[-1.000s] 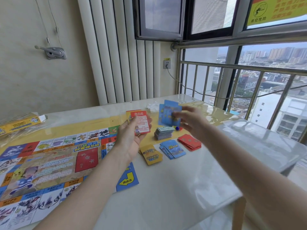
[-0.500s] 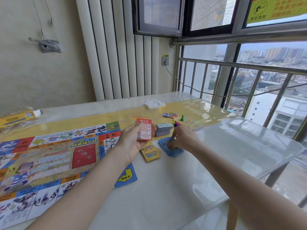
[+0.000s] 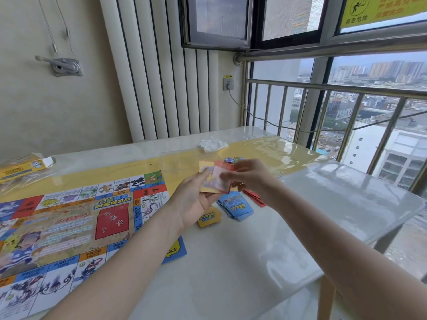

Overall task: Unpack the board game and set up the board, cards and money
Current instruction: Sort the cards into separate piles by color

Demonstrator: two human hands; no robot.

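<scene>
Head view: the left hand point(image 3: 196, 199) holds a small stack of cards point(image 3: 213, 179) above the tabletop point(image 3: 231, 262), and the right hand point(image 3: 250, 177) pinches the top red one. Likely risk — a loose grip drops cards onto the sorted blue pile point(image 3: 236, 205), mixing decks beside the board point(image 3: 69, 215).

Two bare forearms, no sleeves, left hand point(image 3: 194, 199), right hand point(image 3: 251, 176)

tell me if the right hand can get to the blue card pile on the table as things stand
Probably yes. The blue card pile lies uncovered on the table, just below the right hand. That hand's fingers are on the cards held in the left hand, so it must let go first.
</scene>
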